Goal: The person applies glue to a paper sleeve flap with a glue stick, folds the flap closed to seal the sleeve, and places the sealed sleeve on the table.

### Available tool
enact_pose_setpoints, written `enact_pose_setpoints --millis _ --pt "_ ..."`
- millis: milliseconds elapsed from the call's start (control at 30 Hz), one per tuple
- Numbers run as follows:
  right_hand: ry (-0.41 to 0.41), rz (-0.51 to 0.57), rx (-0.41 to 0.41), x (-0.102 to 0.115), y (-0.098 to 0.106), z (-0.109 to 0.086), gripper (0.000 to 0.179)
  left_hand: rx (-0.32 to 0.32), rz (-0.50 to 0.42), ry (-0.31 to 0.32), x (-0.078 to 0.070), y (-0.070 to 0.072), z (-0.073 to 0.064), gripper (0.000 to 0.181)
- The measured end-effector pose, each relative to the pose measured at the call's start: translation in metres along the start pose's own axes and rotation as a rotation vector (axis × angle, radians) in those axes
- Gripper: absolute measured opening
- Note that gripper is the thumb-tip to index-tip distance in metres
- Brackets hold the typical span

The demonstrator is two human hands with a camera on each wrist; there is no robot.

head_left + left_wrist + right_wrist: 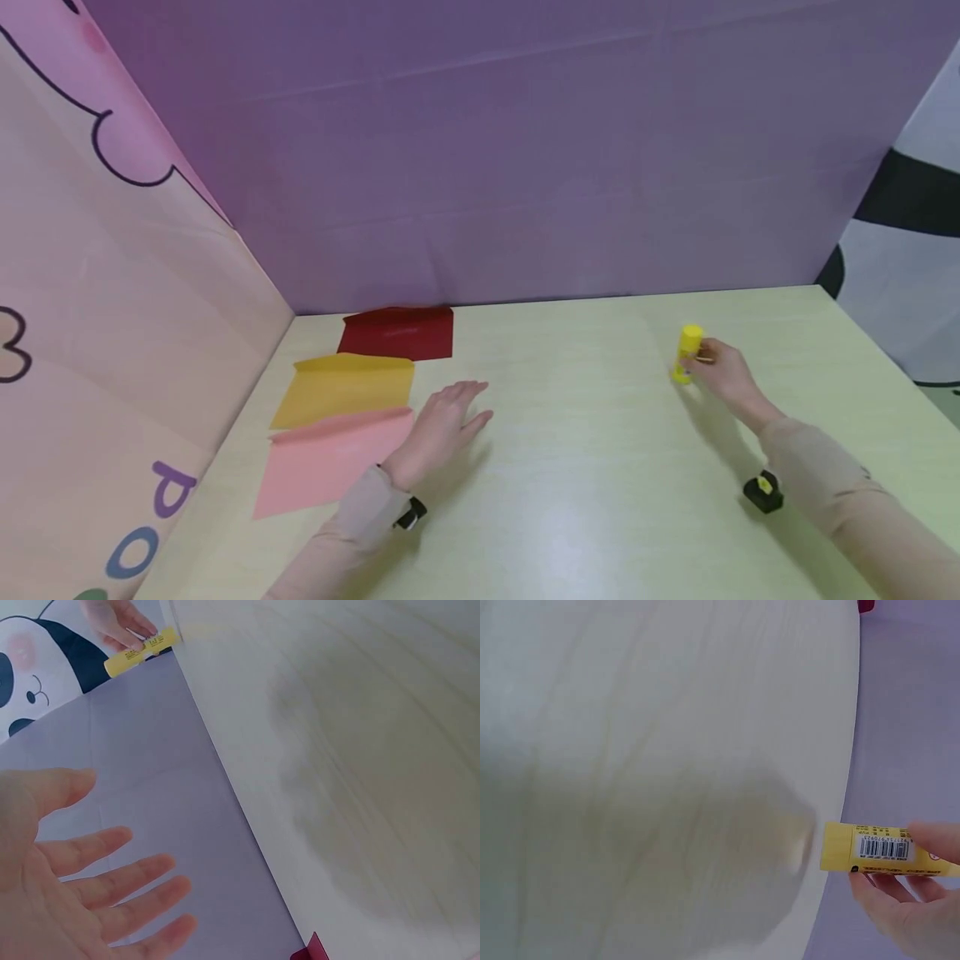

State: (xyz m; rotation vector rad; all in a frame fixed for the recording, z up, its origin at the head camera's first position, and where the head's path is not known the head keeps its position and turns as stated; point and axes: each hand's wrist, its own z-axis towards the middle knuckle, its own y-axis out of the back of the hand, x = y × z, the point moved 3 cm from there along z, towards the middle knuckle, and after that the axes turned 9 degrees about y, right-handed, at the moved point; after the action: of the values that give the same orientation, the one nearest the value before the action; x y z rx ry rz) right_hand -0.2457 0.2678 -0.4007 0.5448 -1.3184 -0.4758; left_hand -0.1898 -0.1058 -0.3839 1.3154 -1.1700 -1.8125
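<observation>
Beige sleeves, two of them, come nearest me: the left sleeve (352,517) and the right sleeve (832,492), with one small black device (410,513) by the left wrist and another black device (763,492) by the right. I count three paper envelopes on the left of the pale table (570,483), each with its far flap lifted. The pink envelope (322,471) lies nearest, and beside it the left hand (442,425) is open, fingers apart and thumb out. Next comes the yellow envelope (345,387). Over on the right, the right hand (727,375) grips the one yellow tube (688,343) between thumb and fingers, upright, toward the far part of the table; I can't tell whether its base touches the wood. The red envelope (401,333) is farthest of the three, near the purple backdrop (525,167).

Only the head view shows the three envelopes together. The right wrist view alone reveals a barcode (883,848) on the tube. The left wrist view gives the left palm and a panda face (45,690) on the right-hand panel, which from the head is just black-and-white patches.
</observation>
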Motion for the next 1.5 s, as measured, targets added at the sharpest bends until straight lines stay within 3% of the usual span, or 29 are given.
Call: enact_pose_setpoints --millis 433,800,1133,1233,1500 --pt "0.145 -0.027 0.0 0.039 -0.009 -0.009 0.04 0.049 -0.173 0.031 -0.011 0.002 0.001 0.042" --pt "0.295 -0.02 -0.039 0.073 -0.025 -0.023 0.034 0.028 -0.325 0.003 -0.023 0.0 0.004 0.037" --pt "0.44 -0.133 -0.05 0.099 -0.039 -0.037 0.033 0.024 -0.586 -0.019 -0.038 -0.004 0.001 0.029" --pt "0.467 -0.151 -0.028 0.107 -0.043 -0.042 0.033 0.045 -0.645 -0.006 -0.041 -0.004 0.0 0.028" --pt "0.566 -0.19 -0.017 0.122 -0.052 -0.052 0.033 0.077 -0.693 0.048 -0.05 -0.005 -0.001 0.028"
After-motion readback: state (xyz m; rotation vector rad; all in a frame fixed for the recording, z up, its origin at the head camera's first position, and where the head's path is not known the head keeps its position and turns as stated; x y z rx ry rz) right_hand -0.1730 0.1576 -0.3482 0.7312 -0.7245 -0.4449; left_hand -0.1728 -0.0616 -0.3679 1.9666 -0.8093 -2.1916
